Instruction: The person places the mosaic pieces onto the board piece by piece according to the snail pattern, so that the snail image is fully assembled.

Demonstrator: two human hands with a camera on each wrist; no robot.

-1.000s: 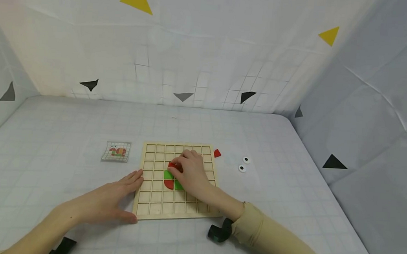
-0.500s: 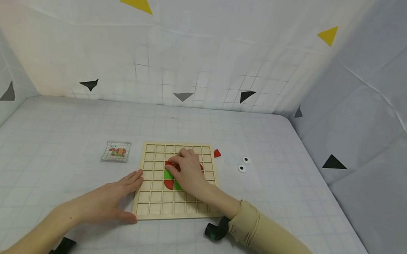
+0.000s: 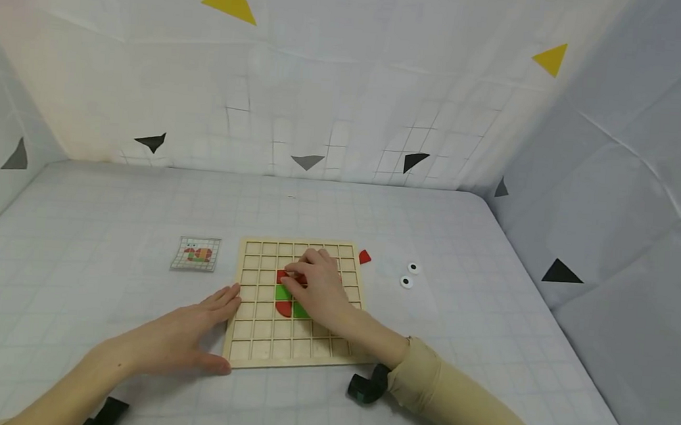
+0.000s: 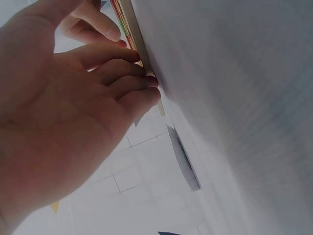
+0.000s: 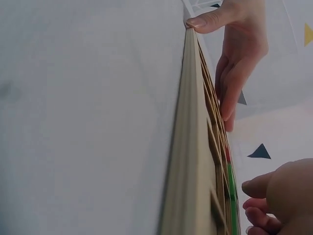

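A wooden grid board [image 3: 242,349] lies flat on the table, with red and green tiles in its cells. My right hand [image 3: 322,290] is over its middle, fingers bent, thumb and fingertips right beside a red tile [image 3: 281,277] seated in a cell. More red shows under the fingers; the palm hides part of the tiles. Below are a green tile [image 3: 283,293], a rounded red tile [image 3: 283,308] and another green tile [image 3: 301,310]. My left hand [image 3: 180,334] rests along the board's left edge, fingers extended and touching the rim, thumb at the near corner.
Behind the left hand lies a small picture card [image 3: 196,254] with a coloured figure on a grid. A loose red tile [image 3: 364,257] sits just off the board's far right corner. Farther right are two eye discs [image 3: 413,268]. White sheets wall the table's back and sides.
The red tile has moved slightly left into its cell. My right fingers followed it left, then drew back a little to the right. My left hand has stayed at the board's edge.
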